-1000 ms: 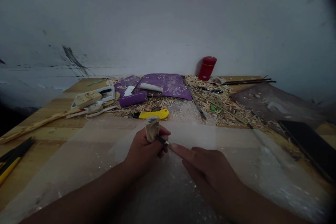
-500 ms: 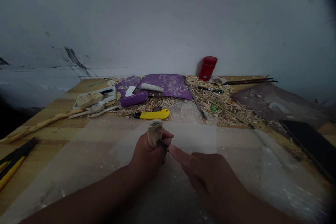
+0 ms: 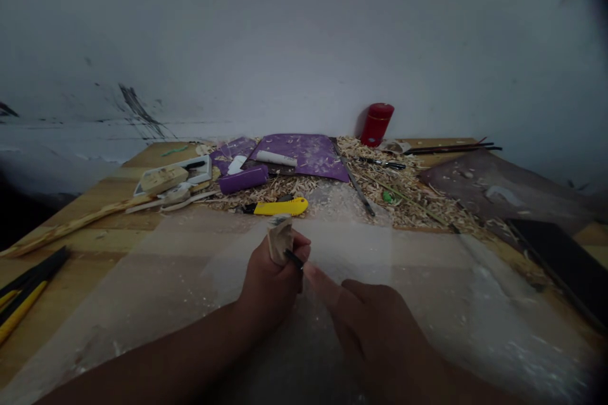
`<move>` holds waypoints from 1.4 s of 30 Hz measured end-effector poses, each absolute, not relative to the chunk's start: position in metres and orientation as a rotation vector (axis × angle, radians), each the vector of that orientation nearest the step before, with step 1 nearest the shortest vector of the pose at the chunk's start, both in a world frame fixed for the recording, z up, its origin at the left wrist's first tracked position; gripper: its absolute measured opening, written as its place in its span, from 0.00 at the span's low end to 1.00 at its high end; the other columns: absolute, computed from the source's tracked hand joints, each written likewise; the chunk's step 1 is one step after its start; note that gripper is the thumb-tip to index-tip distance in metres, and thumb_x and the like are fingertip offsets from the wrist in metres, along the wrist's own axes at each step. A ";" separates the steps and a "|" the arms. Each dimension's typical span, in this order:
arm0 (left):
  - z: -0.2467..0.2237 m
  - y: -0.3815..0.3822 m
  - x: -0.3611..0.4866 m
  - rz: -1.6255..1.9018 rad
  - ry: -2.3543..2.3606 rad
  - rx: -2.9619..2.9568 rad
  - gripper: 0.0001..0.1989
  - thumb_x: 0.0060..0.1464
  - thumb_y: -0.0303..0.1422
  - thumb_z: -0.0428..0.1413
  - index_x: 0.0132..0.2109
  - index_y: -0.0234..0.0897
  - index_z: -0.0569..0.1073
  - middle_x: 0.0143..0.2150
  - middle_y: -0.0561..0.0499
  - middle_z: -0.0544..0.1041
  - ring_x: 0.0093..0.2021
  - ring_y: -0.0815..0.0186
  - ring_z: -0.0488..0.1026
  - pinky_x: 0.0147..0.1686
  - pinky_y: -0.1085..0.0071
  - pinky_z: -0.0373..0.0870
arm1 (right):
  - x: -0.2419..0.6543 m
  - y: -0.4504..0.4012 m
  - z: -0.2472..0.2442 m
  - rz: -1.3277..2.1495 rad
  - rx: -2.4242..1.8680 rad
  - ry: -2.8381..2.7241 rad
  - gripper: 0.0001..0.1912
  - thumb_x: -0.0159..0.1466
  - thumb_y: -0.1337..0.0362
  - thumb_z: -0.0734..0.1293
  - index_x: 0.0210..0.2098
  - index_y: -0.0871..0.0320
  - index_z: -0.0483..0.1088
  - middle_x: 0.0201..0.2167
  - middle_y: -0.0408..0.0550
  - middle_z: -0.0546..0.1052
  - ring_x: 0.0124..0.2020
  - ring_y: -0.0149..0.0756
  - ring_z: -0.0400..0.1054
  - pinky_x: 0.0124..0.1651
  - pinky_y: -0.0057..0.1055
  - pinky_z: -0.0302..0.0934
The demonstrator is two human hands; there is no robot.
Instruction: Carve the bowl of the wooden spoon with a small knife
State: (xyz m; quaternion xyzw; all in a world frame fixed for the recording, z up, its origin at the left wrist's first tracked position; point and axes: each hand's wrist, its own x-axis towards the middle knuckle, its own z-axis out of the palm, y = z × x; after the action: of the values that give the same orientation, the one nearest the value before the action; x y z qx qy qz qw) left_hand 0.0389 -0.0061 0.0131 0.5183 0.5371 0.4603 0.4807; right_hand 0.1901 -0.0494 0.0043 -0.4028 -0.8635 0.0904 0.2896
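Observation:
Wrapped round a small pale block of wood point(image 3: 280, 240), my left hand point(image 3: 270, 281) holds it upright above the plastic-covered table. My right hand point(image 3: 370, 316) is closed on a thin dark carving tool point(image 3: 294, 259), its index finger stretched along the shaft. The tool's tip meets the right side of the wood, close to my left thumb. Its handle is hidden inside my right hand. Just beyond the wood lies a yellow utility knife point(image 3: 281, 206).
Wood shavings point(image 3: 418, 199) spread across the table's back around a purple sheet point(image 3: 308, 155) and a purple roll point(image 3: 244, 180). A red canister point(image 3: 377, 124) stands by the wall. A white tray point(image 3: 204, 171) holds wood pieces. Right lies a dark flat slab point(image 3: 560, 269); left, yellow-black pliers-like handles point(image 3: 28, 297).
The block has turned slightly in my left hand, showing a different face. The tool's tip has shifted a little against it, and my right hand has moved slightly.

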 end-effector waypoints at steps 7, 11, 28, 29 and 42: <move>0.012 -0.007 0.041 1.118 1.286 1.188 0.06 0.47 0.33 0.54 0.29 0.36 0.65 0.18 0.61 0.61 0.14 0.78 0.57 0.12 0.81 0.58 | 0.189 -0.049 0.007 0.307 -1.070 -2.294 0.26 0.59 0.74 0.51 0.57 0.57 0.50 0.17 0.38 0.66 0.16 0.29 0.57 0.20 0.26 0.47; 0.013 -0.007 0.041 1.129 1.292 1.183 0.07 0.47 0.34 0.54 0.29 0.36 0.65 0.19 0.61 0.61 0.14 0.79 0.57 0.12 0.81 0.57 | 0.190 -0.049 0.004 0.413 -1.048 -2.270 0.27 0.60 0.74 0.51 0.58 0.55 0.47 0.18 0.36 0.66 0.17 0.28 0.58 0.21 0.24 0.48; 0.015 -0.006 0.041 1.113 1.317 1.206 0.06 0.46 0.32 0.54 0.29 0.36 0.65 0.20 0.60 0.63 0.15 0.77 0.58 0.14 0.80 0.58 | 0.188 -0.045 0.006 0.128 -1.111 -2.379 0.27 0.58 0.74 0.51 0.57 0.59 0.53 0.18 0.42 0.68 0.16 0.32 0.59 0.19 0.27 0.47; 0.015 -0.007 0.040 1.109 1.320 1.210 0.05 0.46 0.32 0.54 0.29 0.36 0.65 0.19 0.60 0.62 0.15 0.77 0.58 0.14 0.80 0.58 | 0.189 -0.045 0.005 0.121 -1.115 -2.377 0.27 0.58 0.74 0.51 0.57 0.59 0.53 0.18 0.42 0.68 0.16 0.32 0.59 0.20 0.27 0.47; 0.016 -0.006 0.041 1.099 1.271 1.178 0.05 0.47 0.32 0.53 0.28 0.36 0.64 0.18 0.61 0.61 0.14 0.78 0.57 0.13 0.80 0.58 | 0.192 -0.042 0.007 0.223 -1.082 -2.329 0.23 0.61 0.72 0.51 0.55 0.60 0.58 0.19 0.43 0.69 0.17 0.32 0.61 0.20 0.27 0.53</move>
State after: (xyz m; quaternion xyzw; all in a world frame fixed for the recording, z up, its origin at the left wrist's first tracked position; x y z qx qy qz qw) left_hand 0.0408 -0.0061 0.0157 0.4910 0.5297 0.4582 0.5181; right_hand 0.1915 -0.0425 0.0071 -0.4032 -0.8679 0.0832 0.2780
